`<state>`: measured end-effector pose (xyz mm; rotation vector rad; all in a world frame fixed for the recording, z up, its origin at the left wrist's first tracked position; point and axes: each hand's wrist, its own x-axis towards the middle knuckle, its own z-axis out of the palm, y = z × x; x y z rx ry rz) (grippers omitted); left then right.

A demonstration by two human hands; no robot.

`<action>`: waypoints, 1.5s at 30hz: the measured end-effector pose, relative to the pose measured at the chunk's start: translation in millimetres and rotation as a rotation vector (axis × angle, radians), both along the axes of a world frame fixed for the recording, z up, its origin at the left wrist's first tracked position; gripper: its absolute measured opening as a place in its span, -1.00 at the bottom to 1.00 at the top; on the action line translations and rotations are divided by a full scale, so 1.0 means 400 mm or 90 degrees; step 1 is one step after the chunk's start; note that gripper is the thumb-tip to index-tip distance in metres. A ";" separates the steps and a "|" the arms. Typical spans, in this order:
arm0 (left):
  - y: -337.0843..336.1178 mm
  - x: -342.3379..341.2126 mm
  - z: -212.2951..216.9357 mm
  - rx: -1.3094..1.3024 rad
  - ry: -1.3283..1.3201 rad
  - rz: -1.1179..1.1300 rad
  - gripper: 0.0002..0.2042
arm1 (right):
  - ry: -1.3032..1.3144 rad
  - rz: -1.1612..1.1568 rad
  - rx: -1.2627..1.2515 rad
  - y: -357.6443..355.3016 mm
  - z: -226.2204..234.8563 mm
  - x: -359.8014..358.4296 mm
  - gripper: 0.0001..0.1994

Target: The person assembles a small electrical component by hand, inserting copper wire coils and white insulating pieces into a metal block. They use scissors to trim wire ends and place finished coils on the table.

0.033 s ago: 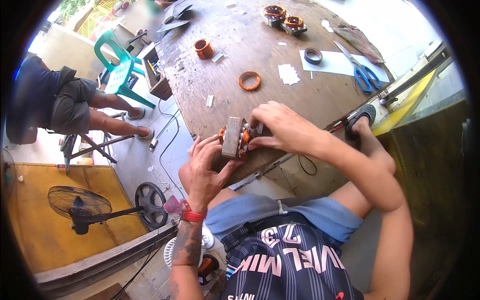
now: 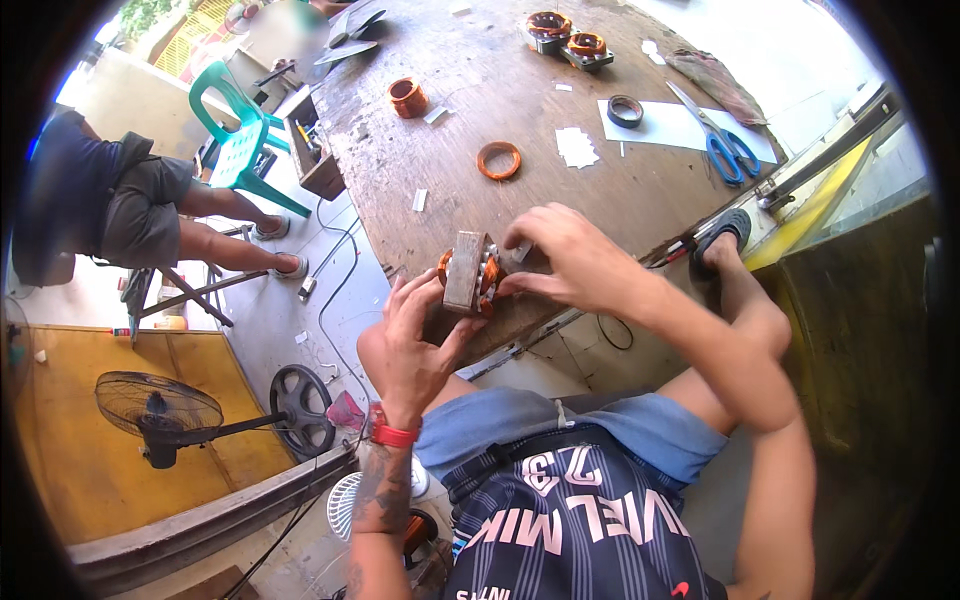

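In the head view, nothing differs visibly from the earlier frame: both hands and the things on the table stay at the same places.

The left hand [image 2: 415, 345] is under and beside a small motor stator [image 2: 468, 272], a grey metal block with orange copper windings at its two ends. Its fingers are curled around the left and lower side of the stator and grip it. The right hand [image 2: 570, 258] comes from the right; its fingertips are pinched together at the right end of the stator, on the orange winding. The stator is at the near edge of the wooden table [image 2: 500, 110], just above the person's knee.

Farther on the table there is a loose ring of copper wire [image 2: 498, 160], well apart from the hands. A copper coil [image 2: 407, 97] stands more to the left, and two other wound stators [image 2: 566, 38] are at the far side. Blue scissors [image 2: 724, 140] lie on a white paper sheet [image 2: 670, 125], with a dark ring [image 2: 626, 110] beside.

On the left another person [image 2: 110, 200] sits near a green plastic chair [image 2: 240, 135]. A floor fan [image 2: 160, 410] stands lower left.
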<state>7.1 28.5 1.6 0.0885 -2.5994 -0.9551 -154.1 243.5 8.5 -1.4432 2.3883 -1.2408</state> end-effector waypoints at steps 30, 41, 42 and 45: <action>-0.014 -0.025 -0.013 -0.075 -0.003 -0.029 -0.52 | 0.217 -0.366 0.080 0.063 0.013 -0.021 -0.82; -0.045 -0.055 0.005 -0.105 -0.013 -0.112 -0.58 | 0.251 -0.109 0.028 -0.020 0.009 0.142 -0.83; -0.045 -0.056 0.007 -0.099 -0.013 -0.112 -0.58 | 0.264 -0.088 0.036 -0.018 0.012 0.133 -0.81; -0.051 -0.064 0.011 -0.079 -0.021 -0.134 -0.56 | 0.290 -0.041 0.060 -0.004 0.015 0.106 -0.79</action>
